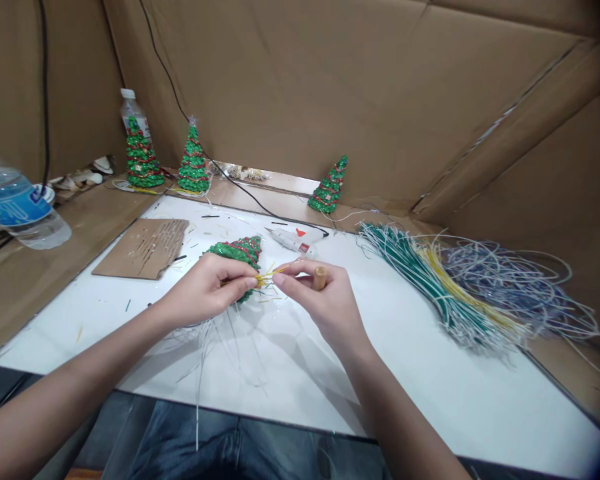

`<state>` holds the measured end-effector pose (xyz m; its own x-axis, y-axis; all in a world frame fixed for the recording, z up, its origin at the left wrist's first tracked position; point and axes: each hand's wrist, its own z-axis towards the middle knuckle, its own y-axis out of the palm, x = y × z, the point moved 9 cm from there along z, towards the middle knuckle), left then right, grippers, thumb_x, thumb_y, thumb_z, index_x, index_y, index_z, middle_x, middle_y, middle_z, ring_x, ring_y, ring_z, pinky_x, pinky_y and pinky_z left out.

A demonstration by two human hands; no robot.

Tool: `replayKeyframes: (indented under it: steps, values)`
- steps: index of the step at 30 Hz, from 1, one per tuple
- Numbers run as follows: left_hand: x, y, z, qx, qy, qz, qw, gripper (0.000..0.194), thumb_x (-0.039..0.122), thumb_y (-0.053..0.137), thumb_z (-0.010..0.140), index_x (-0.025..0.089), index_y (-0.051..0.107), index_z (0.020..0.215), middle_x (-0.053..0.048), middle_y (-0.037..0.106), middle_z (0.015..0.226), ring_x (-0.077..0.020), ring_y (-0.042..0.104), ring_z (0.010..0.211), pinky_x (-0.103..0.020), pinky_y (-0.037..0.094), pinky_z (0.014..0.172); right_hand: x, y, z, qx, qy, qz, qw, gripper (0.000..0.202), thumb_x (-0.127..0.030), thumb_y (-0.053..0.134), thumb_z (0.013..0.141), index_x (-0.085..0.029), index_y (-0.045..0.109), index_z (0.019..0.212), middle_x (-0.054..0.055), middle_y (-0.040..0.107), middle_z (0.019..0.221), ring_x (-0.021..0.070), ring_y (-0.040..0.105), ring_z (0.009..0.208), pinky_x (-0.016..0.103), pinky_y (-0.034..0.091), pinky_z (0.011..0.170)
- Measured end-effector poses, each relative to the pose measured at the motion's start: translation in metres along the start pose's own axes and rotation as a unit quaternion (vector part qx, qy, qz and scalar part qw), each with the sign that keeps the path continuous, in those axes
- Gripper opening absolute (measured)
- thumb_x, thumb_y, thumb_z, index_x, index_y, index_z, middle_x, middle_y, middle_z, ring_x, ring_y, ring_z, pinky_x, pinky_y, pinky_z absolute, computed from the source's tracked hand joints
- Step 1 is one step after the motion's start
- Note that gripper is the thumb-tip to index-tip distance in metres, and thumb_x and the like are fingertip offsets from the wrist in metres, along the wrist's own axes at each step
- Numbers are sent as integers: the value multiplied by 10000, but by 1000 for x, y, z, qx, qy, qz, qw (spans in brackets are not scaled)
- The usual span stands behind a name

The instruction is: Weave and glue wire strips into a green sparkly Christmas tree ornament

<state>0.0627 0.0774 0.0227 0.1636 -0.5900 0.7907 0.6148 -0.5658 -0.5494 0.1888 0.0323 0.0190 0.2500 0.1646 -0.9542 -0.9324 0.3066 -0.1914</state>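
Evidently, the yellow strands (265, 277) are being handled at the middle of the board, in front of the decorated tree (240, 249). They are pinched between thumb and forefinger of the left hand (211, 288), and a tip is nipped likewise by the right hand (326, 291), in which a brown stick (319, 278) is also kept. Whether the tree is held as well or merely lies behind the left hand cannot be told.

A thin strand could be bent or lost if it were pulled too hard, and the right pinch might be loosened by the stick sharing that hand. The white wires (205, 347), trailed below the left hand, one past the board's near edge, could be snagged by a forearm. The glue gun (293, 241) might be knocked if the right hand were pushed forward.

The white board (405, 380) is littered with clippings; a cardboard piece (137, 250) is laid at its left, and a green bundle (415, 283) beside a bluish tangle (515, 280) at its right. Three more trees (194, 163) are stood along the back, and the place is walled with brown sheets (330, 80).
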Motion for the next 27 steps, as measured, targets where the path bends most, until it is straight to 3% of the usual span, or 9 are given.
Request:
replayKeyframes:
  steps: [12,15,19,21,24,27]
  values:
    - [-1,2,0,-16,-1,-3,1000,266,229,468,859,146,521,612,34,421,537,-91,378,518,-215,288,487,-28,1,-5,-7,-162,-96,982,121,-232,629,807,-175,653,703,2,604,686,119,520,631,256,402,575]
    - [-7,2,-1,-14,-15,-21,1000,267,250,476,860,141,543,625,31,419,531,-93,375,516,-215,279,474,-25,-12,-4,25,-149,-64,986,126,-243,627,808,-175,629,702,4,575,697,111,485,612,242,347,516]
    - [-15,-1,-3,3,-40,-43,998,261,263,481,855,141,542,632,27,418,542,-94,374,516,-218,273,469,-11,-47,1,128,-96,7,987,145,-297,646,794,-176,606,724,-56,391,537,62,260,453,234,167,429]
    - [-15,-1,-3,2,-44,-46,998,267,261,483,850,145,520,613,28,413,543,-93,373,520,-219,274,475,-7,-53,4,140,-74,-19,987,180,-315,662,774,-165,609,692,-56,370,526,60,257,455,236,174,435]
    - [-13,-2,-2,2,-44,-37,998,264,261,489,848,146,516,612,31,416,539,-91,374,520,-218,272,477,-10,-43,6,102,-69,-81,989,221,-328,678,748,-149,606,639,-21,476,599,73,363,510,234,255,466]
    - [-12,-1,-2,0,-41,-27,999,263,265,487,851,143,529,623,32,423,533,-90,375,515,-218,270,473,-17,-25,3,36,-90,-71,993,157,-301,669,747,-152,651,698,5,555,694,99,455,581,236,320,496]
